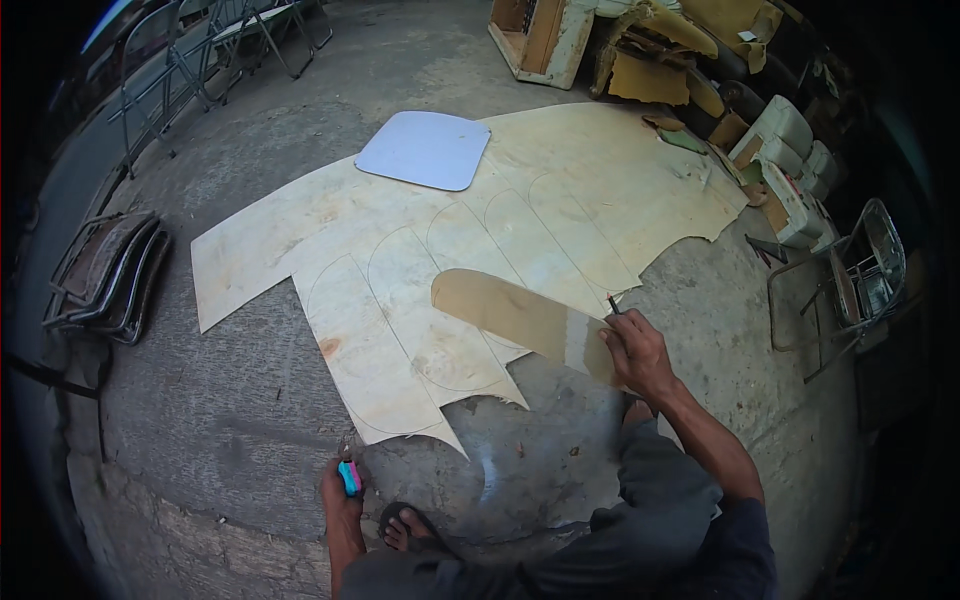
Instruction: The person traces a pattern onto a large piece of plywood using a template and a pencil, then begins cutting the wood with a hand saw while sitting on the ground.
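A large irregular pale plywood sheet (250,260), pencilled with several long round-ended outlines, lies on the concrete. A lilac rounded-square panel (422,150) rests on its back part. My right hand (637,350), at right of centre, grips the end of a long tan template (515,310) with a round far end and a pale band, plus a dark pencil-like marker (616,305) pointing up. The template extends over the sheet. My left hand (338,490), low at left, is closed on a small cyan-and-pink object (350,477) beside the sheet's near edge.
Stacked folded seats (100,275) lie at left; folding chairs (230,35) stand at back left and another (840,290) at right. Foam scraps, worn upholstered pieces (650,50) and a wooden box (535,35) crowd the back right. My sandalled foot (400,530) is near the front.
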### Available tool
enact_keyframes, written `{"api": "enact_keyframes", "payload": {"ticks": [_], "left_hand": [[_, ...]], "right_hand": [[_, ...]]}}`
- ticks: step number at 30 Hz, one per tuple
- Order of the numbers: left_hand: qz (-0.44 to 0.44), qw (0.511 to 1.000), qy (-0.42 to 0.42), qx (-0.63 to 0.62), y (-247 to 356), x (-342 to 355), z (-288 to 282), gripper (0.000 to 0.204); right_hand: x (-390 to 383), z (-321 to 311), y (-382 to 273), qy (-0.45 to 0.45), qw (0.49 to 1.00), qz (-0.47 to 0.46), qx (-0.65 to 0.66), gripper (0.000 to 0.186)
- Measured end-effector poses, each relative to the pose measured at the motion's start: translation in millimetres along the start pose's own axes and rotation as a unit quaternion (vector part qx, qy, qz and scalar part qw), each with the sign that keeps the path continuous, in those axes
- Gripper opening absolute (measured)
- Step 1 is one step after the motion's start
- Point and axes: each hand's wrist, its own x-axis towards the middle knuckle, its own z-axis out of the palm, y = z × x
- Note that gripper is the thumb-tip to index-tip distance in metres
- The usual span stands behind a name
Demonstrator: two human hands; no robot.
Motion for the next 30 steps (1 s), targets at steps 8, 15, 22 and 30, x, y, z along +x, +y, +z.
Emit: {"api": "enact_keyframes", "payload": {"ticks": [8,15,22,30], "left_hand": [[-0.019,0.982,-0.005,0.187,-10,-71,77,0.025],[-0.023,0.922,-0.116,0.369,-51,-84,104,0.039],[-0.062,0.904,-0.063,0.419,-59,-145,162,0.049],[-0.057,0.948,-0.021,0.312,-116,-139,209,0.051]], "right_hand": [[0,-15,116,0.061,0.995,0.078,0.004,0.015],[4,-39,227,0.037,0.996,0.085,-0.001,0.016],[10,-59,330,0.043,0.987,0.153,-0.022,0.014],[60,-87,404,0.119,0.972,0.198,0.035,0.017]]}}
